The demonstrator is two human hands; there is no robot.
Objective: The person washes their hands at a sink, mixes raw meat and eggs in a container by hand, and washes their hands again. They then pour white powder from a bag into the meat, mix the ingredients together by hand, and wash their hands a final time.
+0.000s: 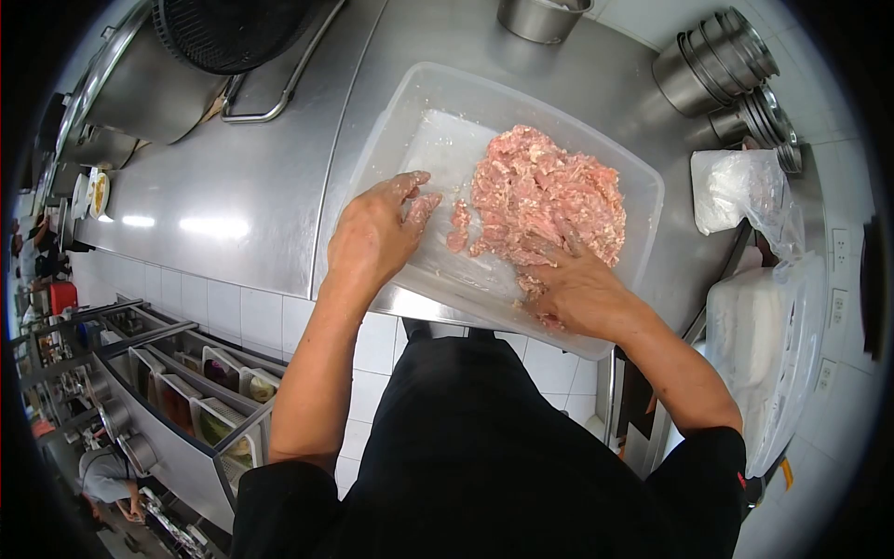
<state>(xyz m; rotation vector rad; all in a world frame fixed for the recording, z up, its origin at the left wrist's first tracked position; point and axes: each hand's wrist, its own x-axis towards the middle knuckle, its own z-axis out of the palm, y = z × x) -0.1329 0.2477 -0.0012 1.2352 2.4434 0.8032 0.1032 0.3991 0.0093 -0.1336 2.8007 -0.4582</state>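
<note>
A large translucent plastic tub (643,200) holds a mound of raw pink minced meat (540,186), heaped toward its right side. My right hand (577,289) lies against the near edge of that mound, its fingers spread and pressed partly into the meat; their tips are hidden. My left hand (382,224) is over the tub's left side, fingers apart and slightly bent, with bits of meat stuck to them and nothing held. A few small scraps of meat (457,228) lie on the tub floor between the hand and the mound.
The tub stands on a steel counter (214,186). A large pot (149,84) is at the far left, stacked steel containers (717,61) at the back right. A white plastic bag (736,191) and clear plastic bin (768,354) sit right. People (107,470) are at lower left.
</note>
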